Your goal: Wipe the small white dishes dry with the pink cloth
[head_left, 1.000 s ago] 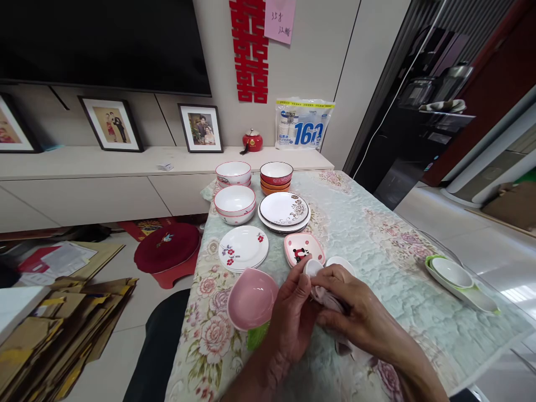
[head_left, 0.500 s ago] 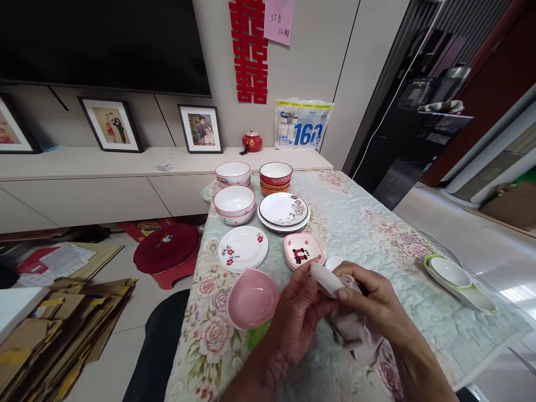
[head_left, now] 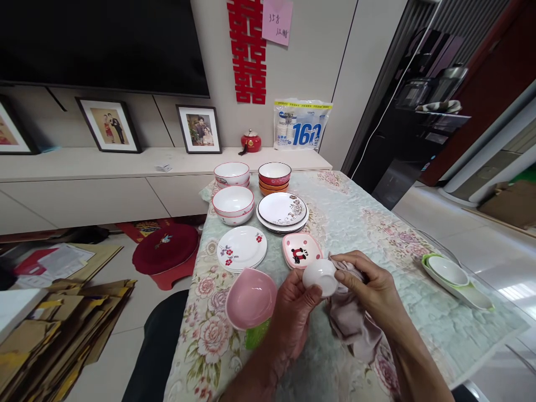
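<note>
A small white dish (head_left: 320, 277) is between my hands above the table, its underside turned toward me. My left hand (head_left: 293, 304) grips its left edge, thumb across the near side. With my right hand (head_left: 371, 282) I pinch a greyish-pink cloth (head_left: 354, 324) against the dish's right rim; the cloth's loose end hangs down toward the table. Just beyond the dish sits a pink square dish (head_left: 300, 250) with a cartoon cat. To the left of my left hand lies a pink drop-shaped bowl (head_left: 251, 298), with a green item (head_left: 257, 335) partly hidden beside it.
Flower-patterned plates (head_left: 242, 247), larger plates (head_left: 282, 211), white bowls (head_left: 233, 204) and red-orange bowls (head_left: 274, 176) stand stacked on the floral tablecloth (head_left: 352, 223). Green-edged dishes (head_left: 456, 279) lie at the right. A red stool (head_left: 167, 254) and flattened cardboard (head_left: 71, 335) are on the floor at left.
The white dish has been turned so its round underside now faces me, where before it was seen edge-on. My right hand and the cloth have shifted slightly along its rim.
</note>
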The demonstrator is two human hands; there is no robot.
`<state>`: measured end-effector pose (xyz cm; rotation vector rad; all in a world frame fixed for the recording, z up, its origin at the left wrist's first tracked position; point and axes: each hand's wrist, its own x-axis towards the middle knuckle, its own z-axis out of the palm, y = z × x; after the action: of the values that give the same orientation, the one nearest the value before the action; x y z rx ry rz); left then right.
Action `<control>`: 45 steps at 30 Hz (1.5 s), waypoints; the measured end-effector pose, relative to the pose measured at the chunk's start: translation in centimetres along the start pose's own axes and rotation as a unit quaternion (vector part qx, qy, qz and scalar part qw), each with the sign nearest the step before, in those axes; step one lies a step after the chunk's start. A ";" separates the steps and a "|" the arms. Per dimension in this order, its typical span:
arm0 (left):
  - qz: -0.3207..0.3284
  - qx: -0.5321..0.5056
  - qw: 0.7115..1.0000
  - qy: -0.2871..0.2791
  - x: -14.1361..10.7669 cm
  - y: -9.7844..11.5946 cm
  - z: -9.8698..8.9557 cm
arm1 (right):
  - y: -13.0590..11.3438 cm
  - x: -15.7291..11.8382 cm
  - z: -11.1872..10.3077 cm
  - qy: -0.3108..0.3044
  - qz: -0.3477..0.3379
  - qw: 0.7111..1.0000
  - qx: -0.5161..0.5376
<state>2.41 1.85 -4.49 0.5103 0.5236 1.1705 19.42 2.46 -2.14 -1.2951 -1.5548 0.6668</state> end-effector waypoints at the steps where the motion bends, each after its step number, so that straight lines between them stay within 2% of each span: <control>1: 0.013 0.016 1.000 0.003 0.0 -0.1 -0.1 | -0.1 0.0 0.2 0.007 -0.016 1.000 -0.020; 4: 0.039 0.088 0.995 0.009 0.0 0.0 -0.2 | -0.5 -0.2 0.9 0.014 -0.065 0.995 -0.079; 8: 0.036 0.190 0.981 0.025 -0.1 0.4 -0.2 | -1.8 -0.9 2.2 0.012 -0.113 0.983 -0.142; 14: 0.067 0.275 0.958 0.034 -0.2 0.2 -0.6 | -3.9 -2.0 3.7 -0.054 -0.164 0.968 -0.181; 18: 0.078 0.327 0.942 0.019 -0.6 0.0 -0.7 | -3.8 -2.0 3.7 -0.078 -0.193 0.961 -0.184; 25: 0.068 0.342 0.937 0.028 -0.6 0.1 -0.5 | -0.7 -0.4 2.2 0.014 -0.113 0.988 -0.106; 28: 0.068 0.349 0.934 0.029 -0.6 0.1 -0.6 | -0.5 -0.4 2.1 0.036 -0.083 0.991 -0.098; 30: 0.064 0.353 0.933 0.033 -0.6 0.0 -0.7 | -1.1 -0.8 2.5 0.026 -0.094 0.989 -0.114; 35: 0.073 0.356 0.931 0.028 -0.6 0.0 -0.6 | -3.2 -1.9 3.8 -0.066 -0.174 0.970 -0.153; 37: 0.077 0.347 0.934 0.014 -0.6 0.0 -0.6 | -3.1 -1.8 3.7 -0.065 -0.178 0.972 -0.142; 41: 0.066 0.314 0.947 0.022 -0.5 0.1 -0.6 | -1.3 -0.8 2.6 -0.003 -0.126 0.990 -0.063; 45: 0.063 0.257 0.964 0.028 -0.3 0.2 -0.7 | 0.2 -0.2 1.8 0.022 -0.016 0.999 0.046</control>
<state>1.76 1.70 -4.85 0.9694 0.8633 1.1706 17.89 2.62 -3.10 -1.2075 -1.4891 0.6768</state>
